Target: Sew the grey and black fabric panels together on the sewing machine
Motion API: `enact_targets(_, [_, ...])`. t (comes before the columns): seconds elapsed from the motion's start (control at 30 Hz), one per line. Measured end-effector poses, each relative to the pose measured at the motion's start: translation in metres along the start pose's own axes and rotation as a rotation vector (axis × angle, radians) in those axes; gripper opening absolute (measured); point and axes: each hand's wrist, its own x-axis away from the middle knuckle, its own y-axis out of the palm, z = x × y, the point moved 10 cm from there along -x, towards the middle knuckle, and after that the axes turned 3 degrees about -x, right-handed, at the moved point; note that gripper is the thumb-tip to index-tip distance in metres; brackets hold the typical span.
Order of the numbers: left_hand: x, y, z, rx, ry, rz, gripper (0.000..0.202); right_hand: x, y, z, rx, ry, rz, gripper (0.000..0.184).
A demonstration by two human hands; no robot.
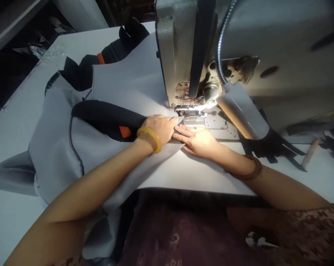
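A grey fabric garment piece point(58, 147) with black and orange trim lies spread on the white table point(200, 173) and runs under the sewing machine point(239, 48). My left hand point(161, 127), a yellow bangle on its wrist, lies with knuckles bent on the grey fabric, its fingertips pinching the edge just in front of the presser foot point(187, 110). My right hand point(196, 140), a brown bangle on its wrist, lies flat with fingers stretched, pressing the same fabric edge beside the left hand. The machine's lamp lights both hands.
Black fabric pieces point(269, 146) lie right of the needle plate. More black fabric point(119, 48) is heaped at the table's back. A wooden-handled tool point(308, 155) rests at the right. The table's front edge runs just below my forearms.
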Motion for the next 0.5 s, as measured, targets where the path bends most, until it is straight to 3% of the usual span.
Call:
enact_targets(0.1, [-0.011, 0.011, -0.012, -0.039, 0.025, -0.073, 0.035, -0.001, 0.001, 0.001, -0.021, 0.030, 0.011, 0.045])
enact_targets(0.2, [-0.015, 0.012, -0.012, -0.078, 0.129, -0.075, 0.033, -0.002, 0.001, 0.001, -0.007, 0.043, 0.016, 0.039])
enact_targets(0.4, [-0.012, 0.004, -0.001, -0.113, 0.364, 0.087, 0.032, -0.001, 0.001, -0.004, 0.047, 0.022, 0.049, 0.035])
enact_targets(0.5, [-0.011, 0.008, 0.009, -0.122, 0.423, 0.018, 0.029, 0.000, 0.002, -0.005, 0.117, 0.029, 0.059, 0.034])
